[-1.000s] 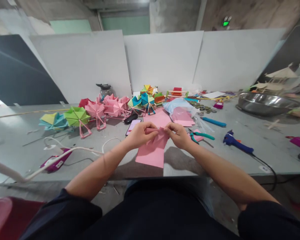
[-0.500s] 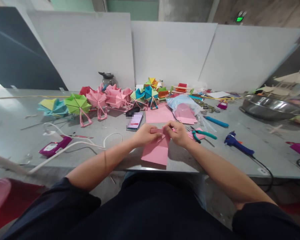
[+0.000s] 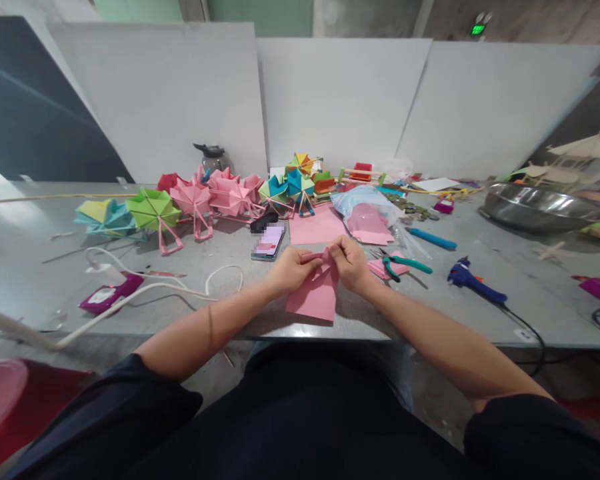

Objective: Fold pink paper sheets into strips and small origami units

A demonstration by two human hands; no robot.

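Note:
A sheet of pink paper point(image 3: 313, 300) is held just above the table's front edge, its upper part folded over. My left hand point(image 3: 295, 268) pinches the upper left of the sheet, thumb on top. My right hand point(image 3: 349, 264) grips the upper right corner with curled fingers, close beside the left. Behind my hands lies flat pink paper point(image 3: 316, 227). To the right of my right hand, teal-handled pliers point(image 3: 405, 264) rest on a smaller pink piece point(image 3: 378, 269).
Folded paper umbrella shapes point(image 3: 193, 199) line the back left. A phone point(image 3: 269, 241) lies behind my left hand. A white cable point(image 3: 165, 287) crosses the left side. At right are a blue glue gun point(image 3: 475, 283), a blue stick-like tool point(image 3: 433, 239) and a steel basin point(image 3: 540, 210).
The pink sheet's lower edge has risen a little and tilted. My right hand has turned slightly and its fingers have curled tighter at the corner. The left hand keeps its pinch.

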